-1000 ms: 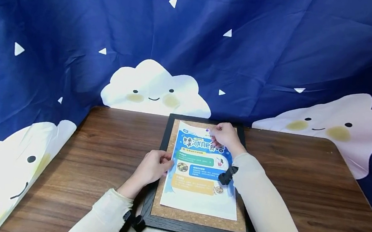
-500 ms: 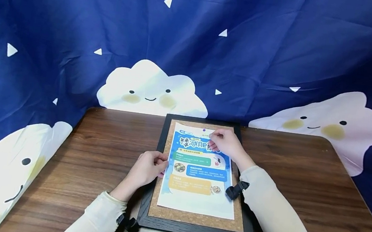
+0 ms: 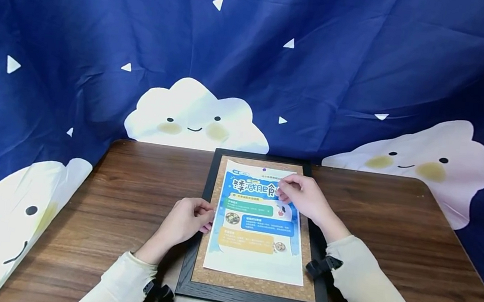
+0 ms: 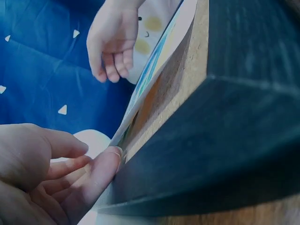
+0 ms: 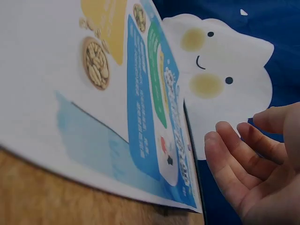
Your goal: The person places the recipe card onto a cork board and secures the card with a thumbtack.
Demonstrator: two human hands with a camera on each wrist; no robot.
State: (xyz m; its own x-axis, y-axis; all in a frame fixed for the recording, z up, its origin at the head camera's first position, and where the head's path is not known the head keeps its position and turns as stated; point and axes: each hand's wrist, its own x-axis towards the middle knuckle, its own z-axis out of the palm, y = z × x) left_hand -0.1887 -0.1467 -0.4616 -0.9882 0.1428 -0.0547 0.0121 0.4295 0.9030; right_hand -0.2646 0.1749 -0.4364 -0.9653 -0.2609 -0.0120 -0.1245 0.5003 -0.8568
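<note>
A printed poster (image 3: 250, 265) lies on a cork board (image 3: 261, 285) with a black frame (image 3: 253, 301). A small purple pushpin (image 3: 264, 170) sits at the poster's top middle. My left hand (image 3: 185, 220) is at the left edge of the poster. In the left wrist view its thumb (image 4: 101, 176) rests right at the frame's rim, with the other fingers loosely bent and nothing between them. Over the poster's upper right hovers my right hand (image 3: 306, 199), fingers loosely bent. The right wrist view shows those fingers (image 5: 243, 164) apart, holding nothing, and the poster's edge bowing up off the cork.
The board rests on a brown wooden table (image 3: 398, 241), reaching its back edge. Behind hangs a blue curtain (image 3: 256, 37) with white clouds and triangles. Small black cameras are strapped to the left sleeve (image 3: 116, 286) and right sleeve (image 3: 379, 289).
My right hand has drawn back from the poster's top near the pushpin, moving right and toward me. My left hand has slid slightly left, off the poster's edge. The head view has shifted a little.
</note>
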